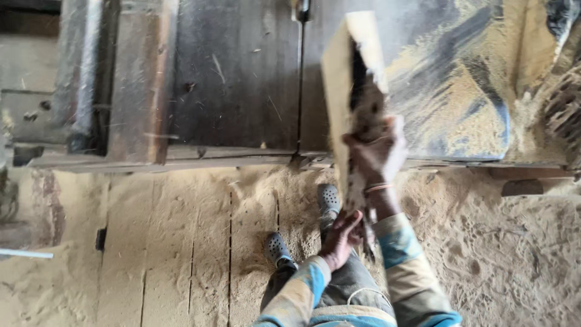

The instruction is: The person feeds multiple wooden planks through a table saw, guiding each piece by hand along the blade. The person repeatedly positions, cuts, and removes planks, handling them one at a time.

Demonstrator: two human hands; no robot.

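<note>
a dark saw table (236, 91) dusted with sawdust fills the top. at its front edge stands a pale wood slab (339, 91), bark-edged and upright. the right hand (378, 154) clamps its middle; the left hand (340, 237) grips its lower end.

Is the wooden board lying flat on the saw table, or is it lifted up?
Lifted: the wooden board stands tilted on edge, gripped by the right hand and left hand.
</note>
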